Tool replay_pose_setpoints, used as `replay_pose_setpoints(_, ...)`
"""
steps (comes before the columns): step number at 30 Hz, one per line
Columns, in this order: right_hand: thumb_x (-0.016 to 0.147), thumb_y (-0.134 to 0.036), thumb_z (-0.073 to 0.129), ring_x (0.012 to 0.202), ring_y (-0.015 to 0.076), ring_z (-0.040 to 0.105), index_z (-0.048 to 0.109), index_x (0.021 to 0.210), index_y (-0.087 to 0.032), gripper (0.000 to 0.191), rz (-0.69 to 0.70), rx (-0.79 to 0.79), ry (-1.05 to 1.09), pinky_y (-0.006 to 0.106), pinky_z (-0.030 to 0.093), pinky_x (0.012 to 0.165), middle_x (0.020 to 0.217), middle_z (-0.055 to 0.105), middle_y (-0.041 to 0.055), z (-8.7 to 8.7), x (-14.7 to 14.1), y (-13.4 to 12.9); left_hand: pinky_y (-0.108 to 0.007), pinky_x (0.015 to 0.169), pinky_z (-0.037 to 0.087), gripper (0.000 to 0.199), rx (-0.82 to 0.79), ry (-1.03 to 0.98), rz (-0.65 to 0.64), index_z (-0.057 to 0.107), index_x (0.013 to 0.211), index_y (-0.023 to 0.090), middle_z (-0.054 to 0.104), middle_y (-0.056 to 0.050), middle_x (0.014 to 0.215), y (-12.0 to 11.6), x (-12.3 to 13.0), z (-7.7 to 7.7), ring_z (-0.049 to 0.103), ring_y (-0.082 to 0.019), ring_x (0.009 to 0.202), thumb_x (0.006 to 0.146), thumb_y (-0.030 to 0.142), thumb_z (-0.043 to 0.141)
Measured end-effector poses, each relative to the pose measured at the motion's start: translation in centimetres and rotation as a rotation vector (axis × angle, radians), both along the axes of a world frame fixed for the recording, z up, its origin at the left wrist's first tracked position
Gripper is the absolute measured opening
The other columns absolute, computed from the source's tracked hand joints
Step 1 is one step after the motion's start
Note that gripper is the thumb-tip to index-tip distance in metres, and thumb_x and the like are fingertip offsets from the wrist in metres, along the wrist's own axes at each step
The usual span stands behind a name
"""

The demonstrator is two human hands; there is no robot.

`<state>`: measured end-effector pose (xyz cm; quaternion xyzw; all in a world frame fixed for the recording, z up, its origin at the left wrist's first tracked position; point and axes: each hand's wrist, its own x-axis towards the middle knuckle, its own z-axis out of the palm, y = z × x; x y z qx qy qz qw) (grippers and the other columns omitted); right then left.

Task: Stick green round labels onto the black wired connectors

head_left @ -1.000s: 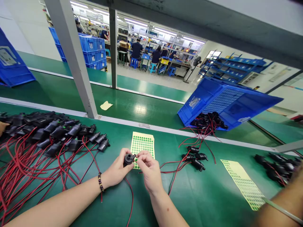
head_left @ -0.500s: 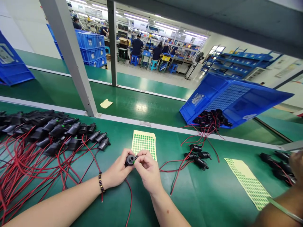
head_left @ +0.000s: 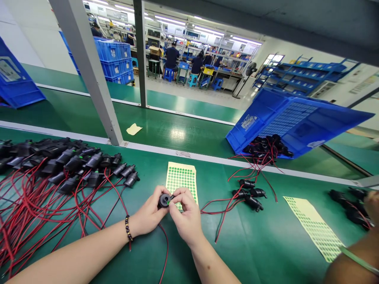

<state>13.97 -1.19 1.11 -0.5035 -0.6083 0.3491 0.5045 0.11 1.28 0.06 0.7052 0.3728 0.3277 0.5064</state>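
Observation:
A small black water pump [head_left: 164, 200] sits in my left hand [head_left: 149, 211], whose fingers wrap its side with the round face turned up towards me. From it a red wire [head_left: 166, 244] trails down over the bench. The fingers of my right hand [head_left: 187, 213] are pinched together at the pump's right edge, by its spout. A green dot sticker [head_left: 168, 203] shows against the pump face at my right thumb tip; whether the fingers still grip it is hard to see. Just behind the hands lies a sheet of green dot stickers [head_left: 182, 177], partly covered by my right hand.
Many pumps [head_left: 74, 159] with red wires are heaped at left. Several more [head_left: 251, 193] lie right of my hands. A tilted blue crate [head_left: 266, 114] holds others. Beyond a second sticker sheet [head_left: 314, 225], another person's arm [head_left: 355, 252] enters at right. A grey post [head_left: 91, 75] stands ahead.
The view has shifted slightly. Both hands stay on the pump, and slightly more of the green dot shows beside my right thumb.

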Motion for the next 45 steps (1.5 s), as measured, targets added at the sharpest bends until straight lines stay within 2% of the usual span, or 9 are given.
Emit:
replay_pose_setpoints(8,0.069,-0.009,0.051,0.084,0.0156,0.049,0.052,0.065,-0.019,0.01,-0.017,-0.001,-0.005,0.03,0.039,0.078,0.085,0.049,0.0025,0.2,-0.2,0.0,-0.027,0.072,0.039,0.024,0.073,0.074,0.009,0.035,0.099,0.019,0.047,-0.002,0.091,0.0,-0.1,-0.2,0.047,-0.015,0.079,0.077,0.01,0.039)
replay_pose_setpoints(15,0.059,-0.005,0.052,0.074,0.0119,0.048,0.046,0.074,-0.02,0.022,0.107,-0.31,0.49,0.024,0.039,0.065,0.078,0.049,-0.002,-0.3,-0.3,0.6,-0.031,0.074,0.038,0.029,0.248,0.211,-0.043,0.037,0.099,0.018,0.049,-0.006,0.094,0.1,-0.3,-0.7,0.048,-0.018,0.083,0.073,0.007,0.04)
replay_pose_setpoints(20,0.065,-0.01,0.05,0.073,0.0118,0.047,0.052,0.075,-0.018,0.013,0.087,-0.386,0.591,0.024,0.037,0.067,0.075,0.051,-0.001,-0.2,-0.3,0.5,-0.028,0.07,0.04,0.022,0.145,0.176,-0.06,0.036,0.101,0.019,0.049,-0.003,0.09,0.4,-0.3,-0.3,0.049,-0.016,0.078,0.079,0.015,0.041)
replay_pose_setpoints(23,0.067,-0.012,0.05,0.075,0.0128,0.047,0.053,0.08,-0.019,0.015,0.116,-0.393,0.605,0.024,0.037,0.067,0.079,0.052,0.0,0.0,-0.4,0.4,-0.027,0.07,0.04,0.021,0.115,0.128,-0.037,0.035,0.101,0.019,0.048,-0.003,0.09,0.5,-0.4,-0.2,0.049,-0.015,0.079,0.081,0.018,0.042)
replay_pose_setpoints(27,0.061,-0.009,0.054,0.072,0.0124,0.046,0.052,0.078,-0.02,0.021,0.106,-0.39,0.562,0.023,0.035,0.064,0.077,0.051,-0.0018,-0.1,-0.6,0.5,-0.028,0.073,0.04,0.028,0.139,0.13,-0.034,0.035,0.102,0.019,0.049,-0.004,0.093,0.4,-0.3,-0.5,0.049,-0.015,0.082,0.076,0.01,0.041)
replay_pose_setpoints(33,0.058,-0.009,0.056,0.067,0.0122,0.043,0.049,0.07,-0.019,0.017,0.135,-0.45,0.559,0.023,0.031,0.06,0.068,0.049,-0.0031,-0.8,-0.4,0.9,-0.032,0.072,0.039,0.03,0.333,0.298,-0.003,0.038,0.096,0.018,0.051,-0.006,0.091,0.3,-0.1,-0.6,0.048,-0.019,0.082,0.069,0.007,0.042)
replay_pose_setpoints(38,0.058,-0.008,0.055,0.061,0.0108,0.04,0.049,0.069,-0.019,0.016,0.21,-0.511,0.633,0.022,0.03,0.055,0.065,0.047,-0.0036,-1.1,-0.1,1.2,-0.031,0.072,0.04,0.033,0.402,0.333,0.014,0.038,0.097,0.017,0.051,-0.006,0.091,0.3,-0.3,-0.5,0.048,-0.018,0.081,0.066,0.008,0.044)
replay_pose_setpoints(42,0.057,-0.007,0.054,0.056,0.0092,0.037,0.05,0.068,-0.019,0.017,0.176,-0.532,0.625,0.021,0.028,0.052,0.061,0.045,-0.0043,-1.2,-0.2,1.2,-0.031,0.074,0.04,0.033,0.397,0.361,-0.007,0.039,0.098,0.017,0.051,-0.006,0.092,0.2,-0.2,-0.2,0.048,-0.019,0.082,0.067,0.008,0.044)
replay_pose_setpoints(45,0.061,-0.012,0.058,0.057,0.0095,0.039,0.054,0.08,-0.018,0.02,0.116,-0.511,0.58,0.022,0.032,0.053,0.07,0.05,-0.0019,-1.2,-0.3,1.3,-0.03,0.072,0.041,0.031,0.367,0.391,0.045,0.042,0.098,0.019,0.051,-0.005,0.091,0.6,-0.6,0.8,0.05,-0.018,0.081,0.069,0.009,0.043)
